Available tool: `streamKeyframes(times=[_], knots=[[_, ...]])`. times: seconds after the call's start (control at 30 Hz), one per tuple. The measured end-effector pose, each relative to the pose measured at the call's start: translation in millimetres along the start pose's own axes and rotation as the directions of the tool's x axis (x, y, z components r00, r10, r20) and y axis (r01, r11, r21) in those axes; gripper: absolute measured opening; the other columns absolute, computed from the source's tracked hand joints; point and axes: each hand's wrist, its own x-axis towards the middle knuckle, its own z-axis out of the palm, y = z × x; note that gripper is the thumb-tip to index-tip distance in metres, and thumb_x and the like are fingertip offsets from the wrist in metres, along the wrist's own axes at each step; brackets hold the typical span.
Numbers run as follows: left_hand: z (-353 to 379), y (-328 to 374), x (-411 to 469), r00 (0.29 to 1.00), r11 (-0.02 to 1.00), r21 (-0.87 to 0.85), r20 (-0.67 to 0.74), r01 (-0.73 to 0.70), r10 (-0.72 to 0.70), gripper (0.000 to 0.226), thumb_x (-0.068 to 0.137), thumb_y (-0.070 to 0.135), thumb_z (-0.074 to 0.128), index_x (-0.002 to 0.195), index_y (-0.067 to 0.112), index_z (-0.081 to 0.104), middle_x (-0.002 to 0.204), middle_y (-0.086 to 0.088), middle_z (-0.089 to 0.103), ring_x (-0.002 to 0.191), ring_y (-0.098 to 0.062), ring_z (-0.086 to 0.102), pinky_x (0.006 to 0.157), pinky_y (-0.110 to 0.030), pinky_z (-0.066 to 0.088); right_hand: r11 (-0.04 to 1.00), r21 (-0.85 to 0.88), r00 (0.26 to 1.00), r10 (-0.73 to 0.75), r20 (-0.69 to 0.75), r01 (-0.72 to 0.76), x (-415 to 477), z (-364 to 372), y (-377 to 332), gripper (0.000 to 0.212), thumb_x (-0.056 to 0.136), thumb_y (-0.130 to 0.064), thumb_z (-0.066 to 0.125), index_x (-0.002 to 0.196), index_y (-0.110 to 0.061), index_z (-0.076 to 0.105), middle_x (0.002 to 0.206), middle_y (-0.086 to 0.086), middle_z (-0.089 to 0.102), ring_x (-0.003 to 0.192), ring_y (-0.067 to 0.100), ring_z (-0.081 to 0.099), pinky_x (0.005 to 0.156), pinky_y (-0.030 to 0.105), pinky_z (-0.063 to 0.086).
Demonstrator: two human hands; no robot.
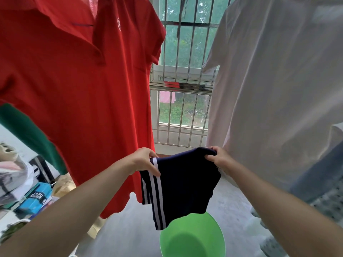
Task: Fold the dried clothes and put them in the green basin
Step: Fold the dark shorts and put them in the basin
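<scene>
A pair of navy shorts (181,184) with white side stripes hangs in the air between my two hands. My left hand (145,161) pinches the striped left edge at the top. My right hand (219,157) grips the top right corner. Directly below the shorts stands the green basin (193,240) on the concrete floor, its inside showing nothing in it. A red polo shirt (79,89) hangs at the left and a white shirt (274,86) hangs at the right.
A barred window (183,75) fills the gap between the hanging shirts. A green garment (27,130) hangs at the far left. Boxes and clutter (27,190) are piled at the lower left. Jeans (319,175) hang at the right edge.
</scene>
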Motion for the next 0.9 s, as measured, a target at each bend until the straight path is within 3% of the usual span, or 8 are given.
streamKeyframes(times=[0.07, 0.17, 0.23, 0.33, 0.43, 0.57, 0.8, 0.9], knots=[[3, 3, 1, 0.998, 0.977, 0.214, -0.056, -0.024, 0.037, 0.024, 0.055, 0.013, 0.080, 0.073, 0.019, 0.064, 0.088, -0.004, 0.052, 0.072, -0.017, 0.053, 0.052, -0.021, 0.042, 0.999, -0.043, 1.000, -0.015, 0.016, 0.016, -2, -1, -2, 0.017, 0.089, -0.013, 0.063, 0.103, -0.021, 0.059, 0.105, 0.008, 0.065, 0.102, 0.026, 0.061, 0.097, 0.041, 0.049], [0, 8, 2, 0.996, 0.933, 0.360, -0.083, -0.004, 0.037, 0.023, 0.065, 0.010, 0.069, 0.056, 0.021, 0.051, 0.080, 0.000, 0.038, 0.060, -0.017, 0.043, 0.045, -0.020, 0.031, 0.997, -0.069, 0.997, -0.033, 0.068, 0.038, -5, 2, -6, 0.014, 0.091, -0.014, 0.061, 0.103, -0.019, 0.059, 0.104, 0.008, 0.065, 0.099, 0.025, 0.061, 0.090, 0.036, 0.051], [-5, 10, 1, 0.996, 0.905, 0.425, -0.087, 0.013, 0.027, 0.024, 0.071, 0.007, 0.063, 0.057, 0.021, 0.049, 0.074, 0.002, 0.034, 0.062, -0.018, 0.042, 0.049, -0.023, 0.037, 0.988, -0.138, 0.992, -0.056, 0.111, 0.071, -8, 5, -8, 0.011, 0.093, -0.014, 0.059, 0.103, -0.017, 0.059, 0.100, 0.006, 0.064, 0.095, 0.023, 0.061, 0.083, 0.030, 0.049], [-11, 2, 4, 0.997, 0.844, 0.535, -0.073, 0.024, 0.018, 0.025, 0.073, 0.003, 0.049, 0.059, 0.023, 0.049, 0.066, 0.002, 0.041, 0.082, -0.023, 0.044, 0.086, -0.035, 0.047, 0.956, -0.265, 0.982, -0.085, 0.166, 0.128, -10, 11, -11, 0.014, 0.094, -0.018, 0.057, 0.106, -0.013, 0.062, 0.095, 0.003, 0.061, 0.093, 0.020, 0.059, 0.077, 0.023, 0.046], [-12, -6, 7, 0.995, 0.803, 0.595, -0.100, 0.045, 0.018, 0.022, 0.070, 0.007, 0.045, 0.064, 0.027, 0.051, 0.080, -0.003, 0.051, 0.095, -0.025, 0.045, 0.074, -0.032, 0.041, 0.922, -0.354, 0.978, -0.096, 0.185, 0.158, -12, 16, -10, 0.005, 0.093, -0.023, 0.059, 0.095, -0.019, 0.058, 0.083, -0.003, 0.057, 0.084, 0.015, 0.054, 0.059, 0.016, 0.038], [-6, -16, 7, 0.994, 0.810, 0.580, 0.004, -0.090, 0.107, 0.016, 0.071, 0.004, 0.049, 0.069, 0.020, 0.049, 0.067, 0.003, 0.050, 0.065, -0.016, 0.048, 0.055, -0.027, 0.034, 0.844, -0.499, 0.976, -0.122, 0.178, 0.197, -5, 25, 5, 0.017, 0.092, -0.035, 0.059, 0.101, -0.022, 0.063, 0.102, 0.005, 0.057, 0.095, 0.023, 0.056, 0.082, 0.032, 0.044], [25, -49, 23, 0.971, 0.707, 0.668, 0.123, -0.233, 0.205, 0.015, 0.078, 0.013, 0.048, 0.080, 0.026, 0.039, 0.069, 0.012, 0.044, 0.075, -0.017, 0.047, 0.058, -0.030, 0.034, 0.931, -0.366, 0.961, 0.104, 0.254, -0.004, -4, 51, 42, 0.010, 0.095, -0.020, 0.051, 0.091, -0.011, 0.049, 0.082, 0.007, 0.052, 0.060, 0.018, 0.054, 0.043, 0.021, 0.039], [41, -65, 41, 0.954, 0.685, 0.665, 0.219, -0.298, 0.202, 0.016, 0.078, 0.012, 0.048, 0.082, 0.026, 0.040, 0.070, 0.013, 0.044, 0.076, -0.016, 0.047, 0.059, -0.030, 0.034, 0.963, -0.224, 0.937, 0.210, 0.278, -0.150, -1, 60, 60, 0.012, 0.097, -0.014, 0.049, 0.087, -0.011, 0.044, 0.083, 0.010, 0.054, 0.051, 0.015, 0.059, 0.042, 0.022, 0.049]])
